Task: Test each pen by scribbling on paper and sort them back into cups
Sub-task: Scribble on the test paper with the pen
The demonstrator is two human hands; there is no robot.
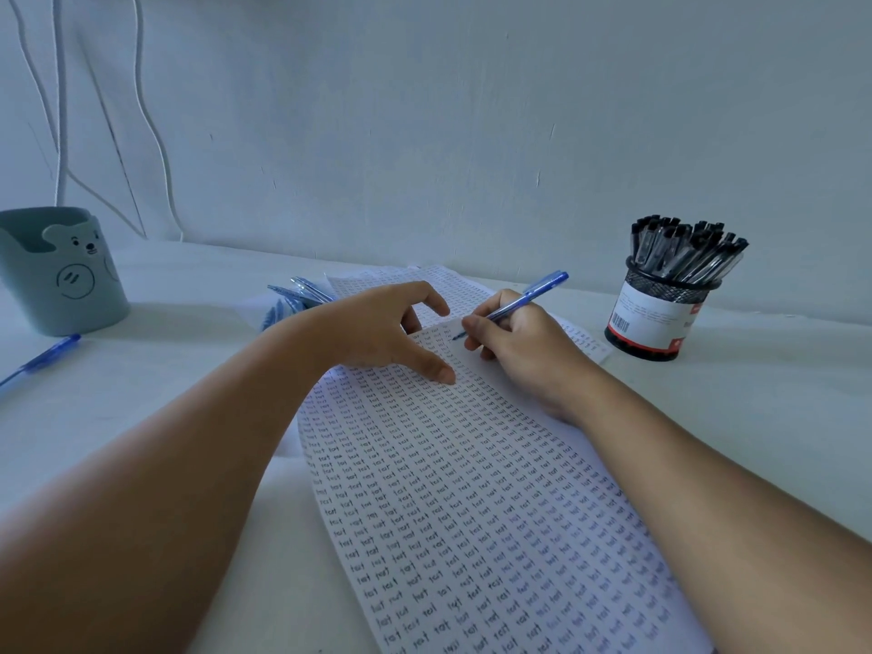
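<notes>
At the far left of the bench (755, 394) a teal cup (61, 271) is standing with a loose blue pen (42, 358) lying just beside it. The left hand (382, 328) is pressing spread fingers on the paper (472, 502), while the right hand (514, 346) is gripping a blue pen (524, 299), tip touching the sheet. Far right, a mesh cup (656, 313) is holding black pens. If the left hand is lifting, the sheet is likely sliding under the stroke.
</notes>
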